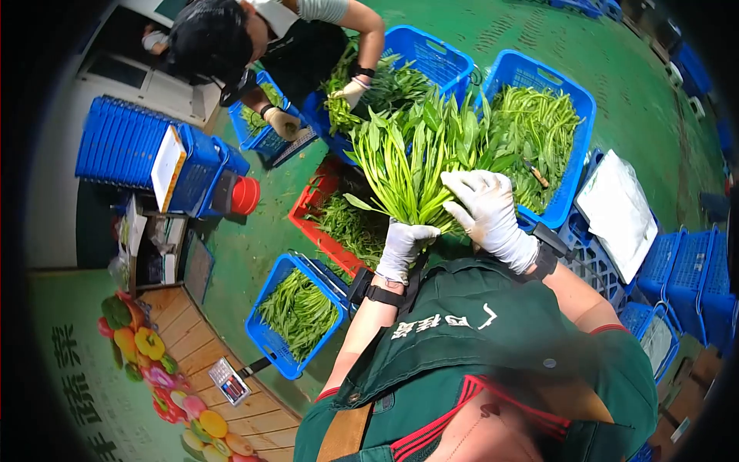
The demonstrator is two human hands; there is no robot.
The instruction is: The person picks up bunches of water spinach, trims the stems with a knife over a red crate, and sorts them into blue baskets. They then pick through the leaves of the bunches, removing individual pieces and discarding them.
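Observation:
My left hand [406, 248], in a white glove, is closed around the lower stems of a bunch of leafy water spinach [416, 165]. The bunch stands upright in front of my chest, leaves pointing away from me. My right hand [489, 209], also gloved, lies against the right side of the stems with its fingers stretched out. Just beyond it, a large blue crate [573, 162] holds more of the greens. On those greens rests a small tool with a brown handle [536, 175], perhaps a knife. A red crate [327, 250] with loose greens sits below my left hand.
Across from me a co-worker [289, 58] bends over a blue crate [431, 58], gloved hands among greens. Another blue crate [265, 308] of greens stands on a scale at lower left. Stacked blue baskets [127, 142] and a red bucket [245, 195] stand farther left.

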